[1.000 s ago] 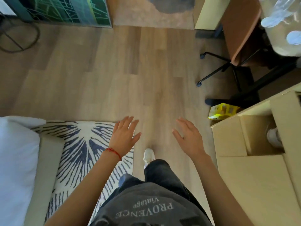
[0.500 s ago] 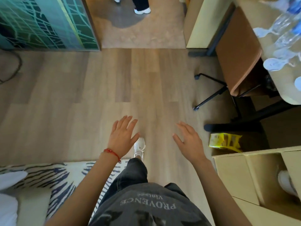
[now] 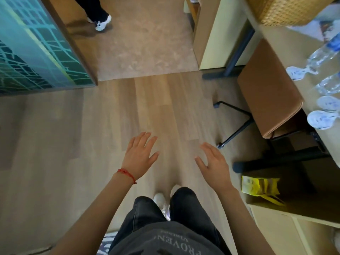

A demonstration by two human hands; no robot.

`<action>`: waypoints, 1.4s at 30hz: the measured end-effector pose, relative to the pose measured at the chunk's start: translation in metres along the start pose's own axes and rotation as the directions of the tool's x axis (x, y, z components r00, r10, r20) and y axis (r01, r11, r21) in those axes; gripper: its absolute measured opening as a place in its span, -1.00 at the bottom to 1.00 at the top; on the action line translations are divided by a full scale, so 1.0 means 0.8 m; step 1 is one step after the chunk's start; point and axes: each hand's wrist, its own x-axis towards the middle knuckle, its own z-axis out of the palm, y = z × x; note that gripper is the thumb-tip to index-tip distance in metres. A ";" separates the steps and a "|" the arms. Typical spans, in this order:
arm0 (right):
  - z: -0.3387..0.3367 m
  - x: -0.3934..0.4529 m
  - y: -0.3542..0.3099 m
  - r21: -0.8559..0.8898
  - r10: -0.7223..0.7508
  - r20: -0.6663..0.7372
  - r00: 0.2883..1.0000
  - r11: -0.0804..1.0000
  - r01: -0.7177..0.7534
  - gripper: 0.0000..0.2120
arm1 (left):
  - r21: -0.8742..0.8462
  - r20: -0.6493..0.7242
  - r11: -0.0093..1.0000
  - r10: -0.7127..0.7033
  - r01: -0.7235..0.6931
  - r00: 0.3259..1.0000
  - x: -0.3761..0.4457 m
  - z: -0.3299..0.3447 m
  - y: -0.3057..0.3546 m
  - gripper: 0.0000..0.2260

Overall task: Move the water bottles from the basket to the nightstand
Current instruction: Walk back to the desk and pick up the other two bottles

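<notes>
Walking with left hand [image 3: 140, 156] and right hand [image 3: 213, 163] spread and holding nothing, the person has bottles [image 3: 321, 57] by the far-right basket [image 3: 287, 10] left to carry.

bare wood floor [image 3: 165, 100] ahead of both hands, open passage. right side crowded: brown chair [image 3: 268, 92] tucked against the table [image 3: 287, 50], its black legs [image 3: 237, 124] splayed onto the floor; yellow bag [image 3: 259, 184] near a cabinet [image 3: 276, 229].

I hold both arms out at mid-frame, palms down: my left hand [image 3: 140, 155] and right hand [image 3: 214, 163] spread flat with straight fingers, gripping nothing.
</notes>
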 end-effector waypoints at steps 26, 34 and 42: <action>-0.139 0.337 0.099 0.035 0.206 -0.201 0.958 0.978 -0.204 -0.60 | -0.047 0.054 0.939 0.342 -0.340 0.938 0.450 0.002 0.103 -0.56; -0.163 0.366 0.137 0.160 0.530 -0.367 0.765 0.846 -0.509 -0.61 | -0.106 0.141 0.743 0.669 -0.661 0.730 0.588 0.013 0.167 -0.57; -0.183 0.380 0.136 0.353 0.742 -0.509 0.435 0.641 -0.681 -0.65 | -0.169 0.159 0.461 0.885 -0.871 0.437 0.693 0.013 0.240 -0.60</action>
